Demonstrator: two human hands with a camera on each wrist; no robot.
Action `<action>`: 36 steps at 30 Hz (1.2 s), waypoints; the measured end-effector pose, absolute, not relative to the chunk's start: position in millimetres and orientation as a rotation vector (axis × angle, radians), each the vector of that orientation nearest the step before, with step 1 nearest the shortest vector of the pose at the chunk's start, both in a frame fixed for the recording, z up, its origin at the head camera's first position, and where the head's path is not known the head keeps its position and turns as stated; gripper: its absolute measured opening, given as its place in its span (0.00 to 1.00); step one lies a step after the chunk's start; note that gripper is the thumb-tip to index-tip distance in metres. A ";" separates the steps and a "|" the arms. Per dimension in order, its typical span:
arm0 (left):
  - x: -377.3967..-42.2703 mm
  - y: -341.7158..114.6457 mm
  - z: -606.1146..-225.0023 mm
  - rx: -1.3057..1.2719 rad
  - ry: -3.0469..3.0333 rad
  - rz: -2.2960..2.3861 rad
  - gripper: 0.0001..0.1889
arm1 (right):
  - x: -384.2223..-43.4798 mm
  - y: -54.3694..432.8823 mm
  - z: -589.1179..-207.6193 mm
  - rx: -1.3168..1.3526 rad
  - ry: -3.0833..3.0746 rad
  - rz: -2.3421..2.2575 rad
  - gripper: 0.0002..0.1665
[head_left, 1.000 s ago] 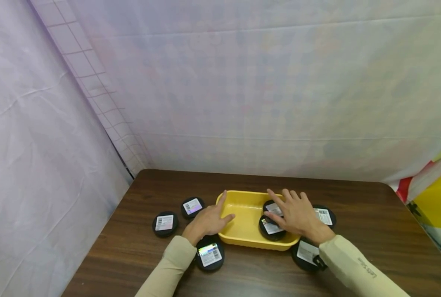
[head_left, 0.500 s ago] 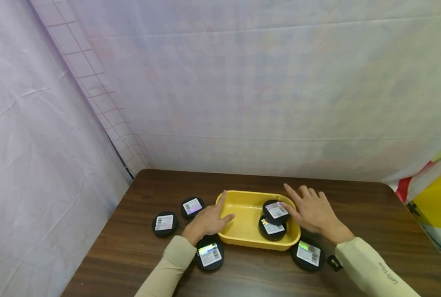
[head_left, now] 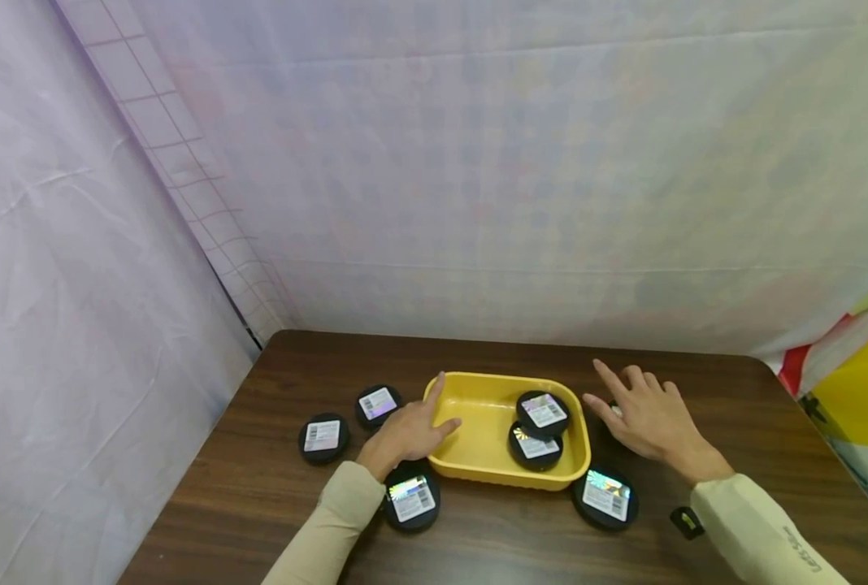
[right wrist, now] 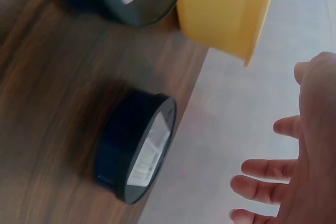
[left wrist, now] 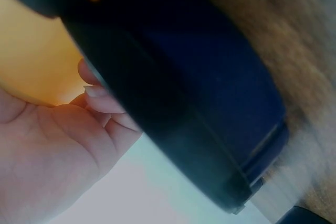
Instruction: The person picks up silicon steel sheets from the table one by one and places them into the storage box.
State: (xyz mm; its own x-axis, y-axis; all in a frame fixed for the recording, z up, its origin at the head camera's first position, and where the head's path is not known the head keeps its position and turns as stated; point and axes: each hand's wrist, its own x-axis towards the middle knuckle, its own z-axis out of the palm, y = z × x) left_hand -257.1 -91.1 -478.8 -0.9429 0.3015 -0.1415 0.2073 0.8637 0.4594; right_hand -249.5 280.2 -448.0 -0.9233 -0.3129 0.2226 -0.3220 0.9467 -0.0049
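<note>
A yellow plastic tub [head_left: 470,467] stands mid-table. Inside its right part lie two round black containers with white labels; the upper container [head_left: 542,413] leans on the lower container [head_left: 534,448]. My left hand [head_left: 407,432] holds the tub's left rim, thumb inside and index finger stretched along the edge. In the left wrist view, its other fingers are partly hidden behind a large dark container [left wrist: 173,87]. My right hand [head_left: 653,418], fingers spread and holding nothing, hovers right of the tub over another round container [right wrist: 137,148], which it mostly hides in the head view.
Two labelled round containers, one nearer [head_left: 323,438] and one farther [head_left: 378,405], lie left of the tub. Larger ones sit at its front left corner [head_left: 412,500] and front right corner [head_left: 605,498]. A white curtain [head_left: 478,203] hangs behind the brown table [head_left: 507,536].
My right hand has left the containers inside the tub and moved right, out past its rim, to above the container there. The left hand has stayed on the tub.
</note>
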 end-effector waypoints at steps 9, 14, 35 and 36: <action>-258.0 -92.2 -479.1 0.393 2.825 0.673 0.44 | -252.2 295.7 -456.6 0.460 -2.894 0.013 0.44; -257.5 -93.0 -478.7 0.395 2.826 0.672 0.44 | -253.8 301.4 -461.4 0.435 -2.917 0.024 0.46; -257.2 -92.3 -480.6 0.375 2.814 0.689 0.44 | -260.1 305.9 -476.3 0.361 -3.013 0.042 0.50; -257.2 -92.2 -480.4 0.376 2.814 0.690 0.44 | -260.4 305.9 -477.1 0.359 -3.014 0.042 0.50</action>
